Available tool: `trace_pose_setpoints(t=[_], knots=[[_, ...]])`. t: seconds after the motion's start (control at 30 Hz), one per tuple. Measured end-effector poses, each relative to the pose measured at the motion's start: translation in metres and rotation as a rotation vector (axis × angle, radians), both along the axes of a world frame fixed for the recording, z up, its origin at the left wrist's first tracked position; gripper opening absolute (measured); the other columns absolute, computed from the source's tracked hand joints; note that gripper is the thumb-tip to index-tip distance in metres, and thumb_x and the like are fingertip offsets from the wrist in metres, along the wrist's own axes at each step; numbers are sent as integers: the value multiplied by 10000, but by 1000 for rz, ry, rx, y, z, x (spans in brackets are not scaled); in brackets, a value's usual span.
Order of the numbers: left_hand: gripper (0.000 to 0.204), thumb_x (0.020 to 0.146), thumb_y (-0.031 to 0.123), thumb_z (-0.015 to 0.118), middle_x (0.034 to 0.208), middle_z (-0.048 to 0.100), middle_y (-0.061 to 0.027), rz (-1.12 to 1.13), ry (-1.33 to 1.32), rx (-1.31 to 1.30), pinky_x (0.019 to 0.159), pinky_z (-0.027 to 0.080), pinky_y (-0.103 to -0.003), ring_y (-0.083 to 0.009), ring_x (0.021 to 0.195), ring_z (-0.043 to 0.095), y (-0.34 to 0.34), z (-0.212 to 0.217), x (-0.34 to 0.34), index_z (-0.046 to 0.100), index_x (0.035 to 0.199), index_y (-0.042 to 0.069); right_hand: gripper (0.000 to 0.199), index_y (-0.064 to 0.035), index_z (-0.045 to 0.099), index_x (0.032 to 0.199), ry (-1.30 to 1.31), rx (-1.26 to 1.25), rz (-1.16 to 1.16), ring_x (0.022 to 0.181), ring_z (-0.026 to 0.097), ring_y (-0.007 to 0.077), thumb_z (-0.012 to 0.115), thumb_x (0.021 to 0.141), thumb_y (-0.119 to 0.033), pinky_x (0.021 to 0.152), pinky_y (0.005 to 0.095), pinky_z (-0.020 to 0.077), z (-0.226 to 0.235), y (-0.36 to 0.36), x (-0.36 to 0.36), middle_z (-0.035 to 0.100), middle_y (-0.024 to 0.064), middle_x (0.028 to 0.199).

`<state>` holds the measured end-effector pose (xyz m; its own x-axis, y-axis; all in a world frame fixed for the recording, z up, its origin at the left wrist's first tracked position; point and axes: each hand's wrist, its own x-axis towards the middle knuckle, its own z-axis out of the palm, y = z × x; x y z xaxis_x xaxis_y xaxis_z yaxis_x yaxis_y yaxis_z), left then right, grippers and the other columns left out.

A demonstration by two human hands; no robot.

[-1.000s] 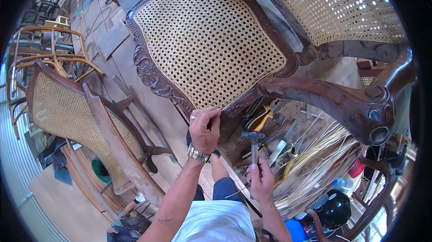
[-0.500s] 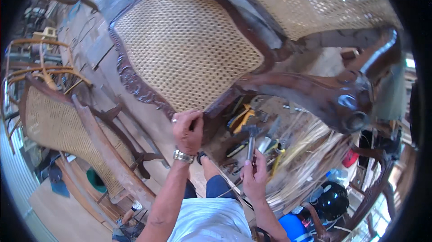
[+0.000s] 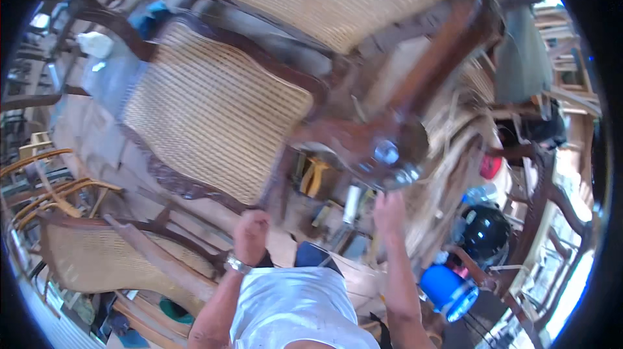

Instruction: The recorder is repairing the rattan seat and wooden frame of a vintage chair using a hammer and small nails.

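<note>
Hand L (image 3: 252,235) nr 1 cane panel (image 3: 214,112), hand R (image 3: 389,214) nr 1 armrest (image 3: 370,140); 2 grips blurred, can't tell.

Cane panel (image 3: 217,112): pale straw, woven in fine rows
Carved frame (image 3: 176,181): dark reddish brown
Curved chair limb (image 3: 354,144): brown with bluish-white glints
Fibre strands (image 3: 448,164): blurred straw-beige
Shirt (image 3: 292,307): white
Shorts (image 3: 313,255): navy
Wristwatch (image 3: 238,263): silver
Container (image 3: 444,287): bright blue
Round shell (image 3: 485,232): black, pale highlights

Pale strands (image 3: 433,209) and a yellow tool (image 3: 315,177) lie on the floor (image 3: 81,144)
</note>
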<state>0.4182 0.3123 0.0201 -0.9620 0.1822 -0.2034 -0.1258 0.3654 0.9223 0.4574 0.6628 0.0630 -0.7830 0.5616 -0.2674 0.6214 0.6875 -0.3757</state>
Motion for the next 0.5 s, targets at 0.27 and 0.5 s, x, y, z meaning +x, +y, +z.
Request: trace_pose_setpoints(t=[0.27, 0.5], knots=[[154, 985, 122, 655, 894, 713, -80, -18, -402, 102, 780, 558, -317, -168, 814, 697, -84, 2, 5, 687, 1109, 36, 508, 49, 481, 1423, 389, -276, -340, 1294, 534, 318, 498, 1091, -336, 1096, 428, 405, 97, -91, -24, 577, 222, 1361], [132, 980, 83, 680, 899, 716, -33, 419, -349, 116, 771, 551, -277, -116, 836, 682, -172, 0, -10, 685, 1083, 0, 504, 39, 452, 1462, 963, -27, -97, 1318, 534, 311, 412, 1118, -327, 1117, 421, 425, 240, -87, -100, 538, 227, 1422]])
